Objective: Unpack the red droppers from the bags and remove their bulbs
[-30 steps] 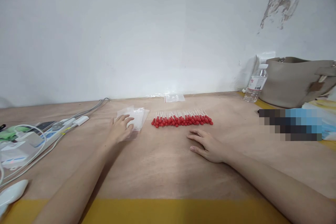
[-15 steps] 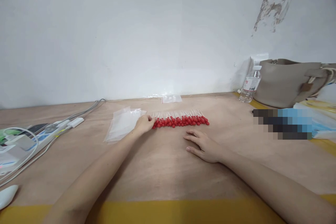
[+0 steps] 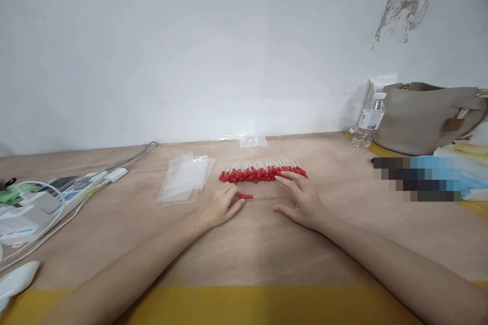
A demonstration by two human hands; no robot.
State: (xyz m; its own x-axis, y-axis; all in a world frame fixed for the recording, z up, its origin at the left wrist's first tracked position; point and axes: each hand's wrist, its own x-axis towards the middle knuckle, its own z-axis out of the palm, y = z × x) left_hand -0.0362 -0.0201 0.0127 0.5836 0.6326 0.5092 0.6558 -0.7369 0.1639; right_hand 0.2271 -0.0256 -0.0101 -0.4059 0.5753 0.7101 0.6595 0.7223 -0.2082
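1. Moved since half a second ago: the left hand [image 3: 221, 206] has left the near row's left end and drawn back toward the person, bringing a single red-tipped tube [image 3: 247, 196] with it.
2. The tube lies crosswise in front of the person, its long axis running left to right, red end leftward in the left hand and clear stem toward the right hand [image 3: 304, 202].
3. Slim and straight, it shows a glossy red end and a see-through stem, just nearer the person than the row of similar tubes [image 3: 263, 175] on the bench [image 3: 247, 254].
4. The left hand pinches the red end between thumb and fingers, its forearm slanting in from lower left.
5. The right hand is spread, palm down, fingers reaching over the row's right part; whether they touch it cannot be told.
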